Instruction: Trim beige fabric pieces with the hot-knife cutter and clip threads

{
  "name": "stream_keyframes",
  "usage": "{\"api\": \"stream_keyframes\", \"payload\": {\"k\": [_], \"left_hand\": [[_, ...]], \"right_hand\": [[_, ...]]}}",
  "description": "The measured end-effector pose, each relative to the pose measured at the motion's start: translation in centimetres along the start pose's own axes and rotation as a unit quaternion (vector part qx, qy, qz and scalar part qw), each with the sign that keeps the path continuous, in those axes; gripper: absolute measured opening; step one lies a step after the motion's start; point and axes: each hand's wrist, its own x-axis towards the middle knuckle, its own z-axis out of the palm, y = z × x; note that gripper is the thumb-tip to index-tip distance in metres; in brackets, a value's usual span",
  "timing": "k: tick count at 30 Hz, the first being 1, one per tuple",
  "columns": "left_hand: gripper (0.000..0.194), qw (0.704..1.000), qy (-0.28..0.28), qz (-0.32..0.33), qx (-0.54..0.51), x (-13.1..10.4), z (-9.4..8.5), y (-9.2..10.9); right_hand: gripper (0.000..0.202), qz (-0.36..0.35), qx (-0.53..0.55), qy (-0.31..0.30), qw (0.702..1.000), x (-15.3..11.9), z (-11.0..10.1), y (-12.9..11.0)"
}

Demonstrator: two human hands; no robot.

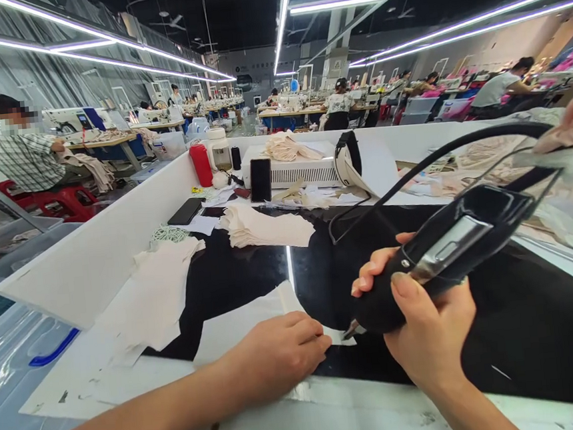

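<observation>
At lower center, my left hand pinches a pale fabric piece on the black tabletop; at lower right, my right hand grips a black handheld tool, its tip at the fabric's edge. Fabric stacks lie beyond, at center and left.

1. Lighting: bright, cool; rows of tube lights overhead, under a dark ceiling.
2. Glare: one narrow white streak reflected in the black tabletop.
3. Sharpness: mid-table legible; far room soft; upper right edge smeared.
4. Distortion: wide-angle stretching towards the edges.
5. Pixelated patch, left.
</observation>
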Motion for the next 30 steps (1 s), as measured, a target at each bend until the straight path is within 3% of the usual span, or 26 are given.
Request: {"api": "stream_keyframes", "payload": {"k": [7, 20, 30], "left_hand": [[0.016, 0.999, -0.011, -0.048, -0.021, 0.0, 0.0, 0.1], [0.017, 0.999, 0.007, -0.049, -0.005, -0.2, 0.3, 0.2], [0.021, 0.998, 0.025, -0.054, -0.007, -0.2, 0.6, 0.1]], "right_hand": [[0.035, 0.007, -0.007, -0.005, 1.000, -0.4, -0.4, 0.0], [0.038, 0.005, 0.040, 0.003, 0.999, 0.8, 1.7, 1.2], [0.036, 0.005, 0.004, -0.001, 1.000, 0.8, 1.7, 1.8]]}}
